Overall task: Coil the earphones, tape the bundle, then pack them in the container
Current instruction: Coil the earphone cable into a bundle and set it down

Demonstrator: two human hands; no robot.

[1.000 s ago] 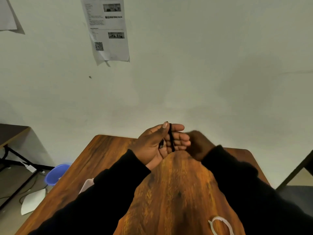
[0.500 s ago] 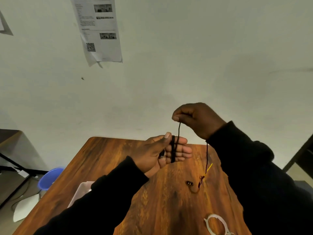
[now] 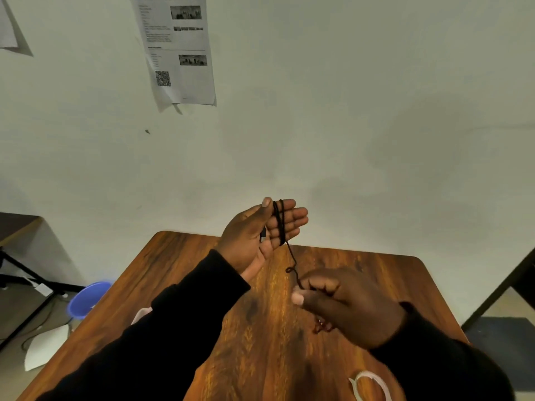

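Observation:
My left hand (image 3: 257, 233) is held up over the far part of the wooden table (image 3: 376, 273), palm turned right, fingers straight. The black earphone cable (image 3: 279, 224) is wound in a few turns around those fingers, with the thumb pressing on it. From the coil the cable runs down and right to my right hand (image 3: 344, 305), which pinches it between thumb and forefinger lower over the table. A reddish end of the earphones (image 3: 321, 328) peeks out under the right hand. A roll of clear tape (image 3: 373, 383) lies at the near right.
A pale container (image 3: 141, 314) shows partly behind my left sleeve at the table's left edge. On the floor to the left stand a blue bucket (image 3: 86, 299) and a dark table frame (image 3: 17, 256). The wall with a printed sheet (image 3: 176, 50) is right behind the table.
My right hand has dropped from above the left hand to below and right of it, still pinching the cable. The left hand has kept the coil on its fingers.

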